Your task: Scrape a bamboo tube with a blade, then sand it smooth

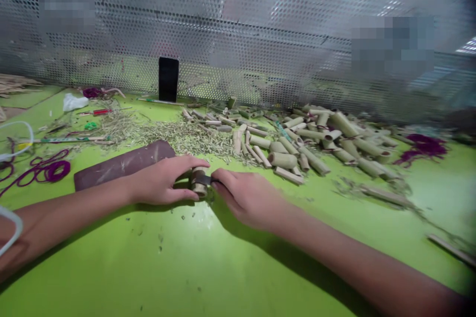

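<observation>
My left hand (167, 181) grips a short bamboo piece (200, 190) between thumb and fingers, just above the green table. My right hand (247, 195) is closed on a small tool with a dark flat blade (203, 180), whose handle the fingers hide. The blade lies across the bamboo piece. Behind my left hand is a brown sheet (122, 164) that looks like sandpaper, scuffed with pale marks. Pale bamboo shavings (178, 136) are heaped beyond both hands.
Several cut bamboo tubes (282, 160) are piled at the back right. A phone (168, 80) leans against a perforated metal screen (230, 34). Purple yarn (55, 170) lies at left, more purple yarn (426, 147) at right. A white crumpled piece (75, 102) is far left.
</observation>
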A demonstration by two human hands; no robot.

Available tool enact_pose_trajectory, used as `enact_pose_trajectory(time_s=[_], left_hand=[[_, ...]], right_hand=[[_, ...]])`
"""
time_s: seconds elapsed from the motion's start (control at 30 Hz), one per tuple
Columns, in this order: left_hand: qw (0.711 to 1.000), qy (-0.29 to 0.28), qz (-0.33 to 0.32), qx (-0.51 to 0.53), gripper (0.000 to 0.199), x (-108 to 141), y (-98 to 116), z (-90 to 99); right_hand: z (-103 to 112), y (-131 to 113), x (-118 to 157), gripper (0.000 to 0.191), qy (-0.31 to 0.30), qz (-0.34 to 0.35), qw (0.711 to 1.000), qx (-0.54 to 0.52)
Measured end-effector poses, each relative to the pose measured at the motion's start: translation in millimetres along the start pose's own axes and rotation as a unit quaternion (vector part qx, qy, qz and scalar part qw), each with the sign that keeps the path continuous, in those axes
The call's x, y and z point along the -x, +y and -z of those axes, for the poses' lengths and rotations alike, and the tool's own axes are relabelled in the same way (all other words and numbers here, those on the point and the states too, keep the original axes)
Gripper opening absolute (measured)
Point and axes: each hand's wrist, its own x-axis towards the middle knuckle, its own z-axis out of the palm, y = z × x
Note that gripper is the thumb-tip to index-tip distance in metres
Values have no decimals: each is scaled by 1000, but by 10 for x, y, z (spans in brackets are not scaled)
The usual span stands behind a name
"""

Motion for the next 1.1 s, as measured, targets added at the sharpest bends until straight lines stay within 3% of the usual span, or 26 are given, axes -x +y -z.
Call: enact_pose_trajectory(time_s=[0.37,0.7,0.83,0.93,1.1], left_hand=[[998,-12,-54,-9,28,-24,15,-12],[994,-28,-93,-54,32,-38,-3,-24],[997,-19,-65,-33,44,-25,10,-22],[999,-7,-41,-7,60,-23,24,-24],[999,-2,-50,-2,55,-50,27,-38]], right_hand=[[-24,12,-5,23,-36,9,999,-15],[92,149,103,26,-87,57,990,-92],[76,201,107,28,-81,67,989,-107],[29,181,58,28,-42,26,997,-64],[-4,34,-24,27,-28,-3,999,19]])
